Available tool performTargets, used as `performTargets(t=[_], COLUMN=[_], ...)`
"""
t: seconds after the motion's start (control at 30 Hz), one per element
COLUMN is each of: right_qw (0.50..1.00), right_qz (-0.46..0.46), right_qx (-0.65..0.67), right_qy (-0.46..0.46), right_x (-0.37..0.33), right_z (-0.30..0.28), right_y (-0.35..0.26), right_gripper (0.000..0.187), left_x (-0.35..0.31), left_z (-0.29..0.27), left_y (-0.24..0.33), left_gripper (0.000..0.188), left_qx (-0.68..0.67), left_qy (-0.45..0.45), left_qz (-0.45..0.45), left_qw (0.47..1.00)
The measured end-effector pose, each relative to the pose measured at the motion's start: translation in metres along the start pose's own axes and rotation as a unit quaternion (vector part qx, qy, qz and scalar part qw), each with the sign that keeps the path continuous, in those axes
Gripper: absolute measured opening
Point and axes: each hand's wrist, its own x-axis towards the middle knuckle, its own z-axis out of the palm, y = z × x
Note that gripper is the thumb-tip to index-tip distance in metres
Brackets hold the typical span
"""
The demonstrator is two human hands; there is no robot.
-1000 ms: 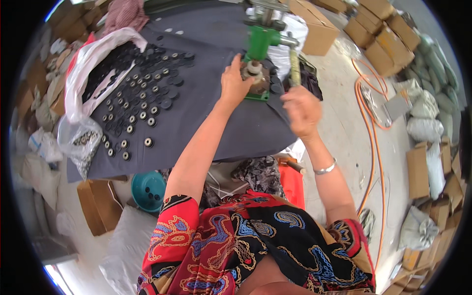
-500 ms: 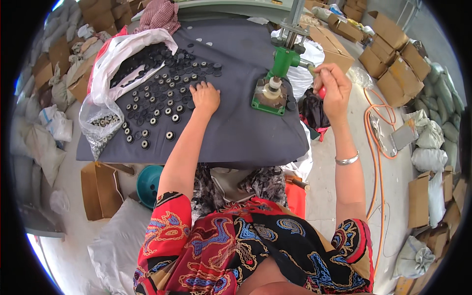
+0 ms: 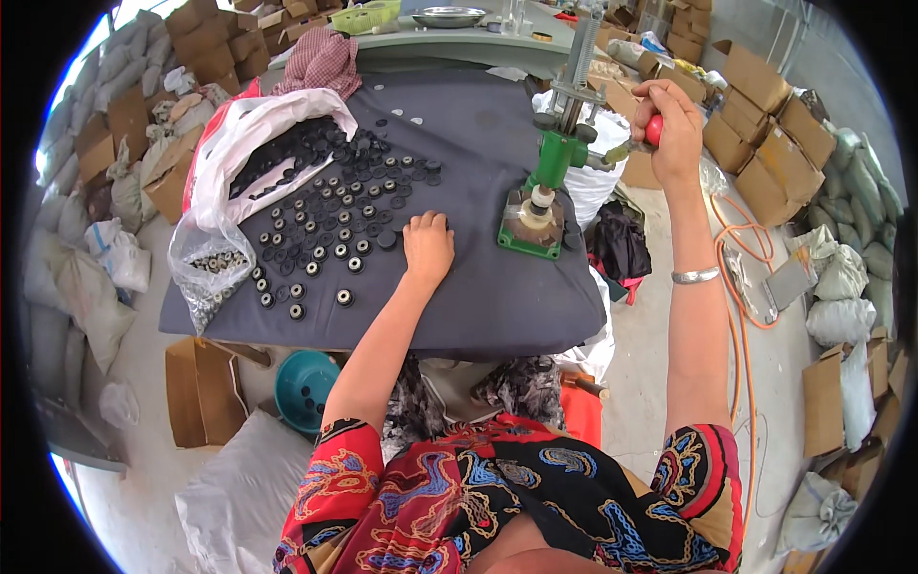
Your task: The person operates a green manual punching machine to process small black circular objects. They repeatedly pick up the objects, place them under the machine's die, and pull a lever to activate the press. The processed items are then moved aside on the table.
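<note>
A green hand press (image 3: pixel 557 161) stands at the right of the cloth-covered table, with a spring on its upright column. My right hand (image 3: pixel 672 126) is closed round the red knob (image 3: pixel 654 131) of its lever, which sticks out to the right. Under the ram, a pale round piece (image 3: pixel 541 197) sits over the green base (image 3: pixel 529 239). My left hand (image 3: pixel 428 247) is over the cloth between the press and the scattered black round parts (image 3: pixel 356 264), its fingers bent together. Something dark shows at its fingertips, too small to name. Several parts bear metal-coloured rings.
A white bag (image 3: pixel 212 172) spills black discs at the table's left; a clear bag (image 3: pixel 208 273) of small metal rings is beside it. A teal basin (image 3: pixel 306 390) and an open carton (image 3: pixel 201 390) stand below. An orange hose (image 3: pixel 736 316) lies on the floor at right.
My left hand has moved right, off the scattered parts and toward the press. My right hand has gone up with the lever knob. The whole view has shifted slightly.
</note>
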Motion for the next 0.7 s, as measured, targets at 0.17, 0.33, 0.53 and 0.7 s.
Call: performTargets(t=[0.17,0.33,0.53,0.7], right_qw=[1.0,1.0,0.999,0.999], right_qz=[0.007,-0.013,-0.002,0.009], right_qx=[0.006,0.001,-0.026,-0.023], right_qy=[0.006,0.003,0.031,0.042], right_x=[-0.002,0.0,0.008,0.012], right_z=[0.0,0.001,-0.003,-0.005], right_y=[0.0,0.001,0.004,0.004], right_gripper=[0.022,0.023,0.024,0.026], left_x=[0.006,0.009,0.026,0.049], left_z=[0.006,0.012,0.006,0.022], left_y=[-0.004,-0.011,0.05,0.096], left_gripper=[0.038,0.043,0.063,0.074], left_qx=[-0.02,-0.059,-0.249,-0.287], left_qy=[-0.027,0.009,-0.018,-0.066], left_qz=[-0.042,-0.034,-0.02,0.011], left_qw=[0.999,0.998,0.968,0.956])
